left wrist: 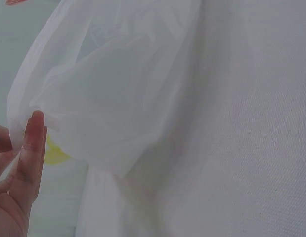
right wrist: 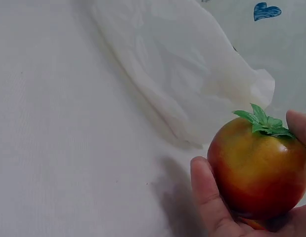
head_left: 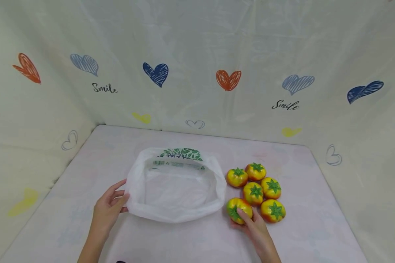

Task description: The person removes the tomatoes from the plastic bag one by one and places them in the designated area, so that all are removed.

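Note:
A white plastic bag (head_left: 136, 199) with a green leaf print lies on the table, its wide mouth spread toward the head camera. At its left rim, my left hand (head_left: 109, 206) holds the edge between thumb and fingers; in the left wrist view the fingers (left wrist: 31, 160) lie against the thin film. My right hand (head_left: 255, 228) grips a yellow-and-red tomato (head_left: 238, 209), just right of the bag; its green leafy top shows in the right wrist view. Several similar tomatoes (head_left: 253, 193) sit clustered behind and beside that hand.
The table (head_left: 171, 243) has a pale cover. Behind it and at the sides hangs a light curtain (head_left: 191, 44) with hearts and the word "Smile". A small dark object (head_left: 120, 261) shows at the bottom edge of the head view.

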The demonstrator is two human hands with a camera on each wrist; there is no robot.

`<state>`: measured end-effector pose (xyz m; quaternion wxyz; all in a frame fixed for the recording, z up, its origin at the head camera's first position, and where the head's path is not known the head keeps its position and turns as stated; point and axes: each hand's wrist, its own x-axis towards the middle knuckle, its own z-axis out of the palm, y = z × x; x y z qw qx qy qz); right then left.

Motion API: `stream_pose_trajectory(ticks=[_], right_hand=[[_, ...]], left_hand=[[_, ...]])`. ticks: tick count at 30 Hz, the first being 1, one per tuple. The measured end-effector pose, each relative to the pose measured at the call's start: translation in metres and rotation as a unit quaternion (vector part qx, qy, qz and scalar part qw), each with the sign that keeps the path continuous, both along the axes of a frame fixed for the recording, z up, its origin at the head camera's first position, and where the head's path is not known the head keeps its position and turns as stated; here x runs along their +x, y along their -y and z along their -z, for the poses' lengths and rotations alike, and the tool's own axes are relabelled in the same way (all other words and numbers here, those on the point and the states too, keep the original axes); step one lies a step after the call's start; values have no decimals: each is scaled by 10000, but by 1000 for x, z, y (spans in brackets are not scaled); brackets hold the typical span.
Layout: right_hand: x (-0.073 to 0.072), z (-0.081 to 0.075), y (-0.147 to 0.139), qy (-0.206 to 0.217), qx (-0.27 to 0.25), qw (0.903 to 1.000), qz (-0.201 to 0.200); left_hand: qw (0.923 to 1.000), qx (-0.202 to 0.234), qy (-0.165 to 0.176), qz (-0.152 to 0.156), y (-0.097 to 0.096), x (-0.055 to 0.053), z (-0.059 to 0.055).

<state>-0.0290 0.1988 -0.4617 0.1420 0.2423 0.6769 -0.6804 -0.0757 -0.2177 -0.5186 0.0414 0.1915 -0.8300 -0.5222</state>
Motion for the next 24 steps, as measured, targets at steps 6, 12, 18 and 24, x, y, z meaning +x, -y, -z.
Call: stream_pose_trajectory(ticks=[6, 12, 18, 24], right_hand=[[3, 2, -4, 166, 986, 9950, 11], [6, 2, -10, 220, 1982, 9794, -327], [8, -1, -12, 135, 2696, 9618, -465], [10, -8, -15, 350, 3254, 9420, -743]], left_hand=[[9999, 131, -18, 17, -1, 2, -4], [9998, 164, -114, 33, -1, 2, -4], [9999, 74, -109, 32, -1, 1, -2], [9999, 91, -67, 23, 0, 0, 1]])
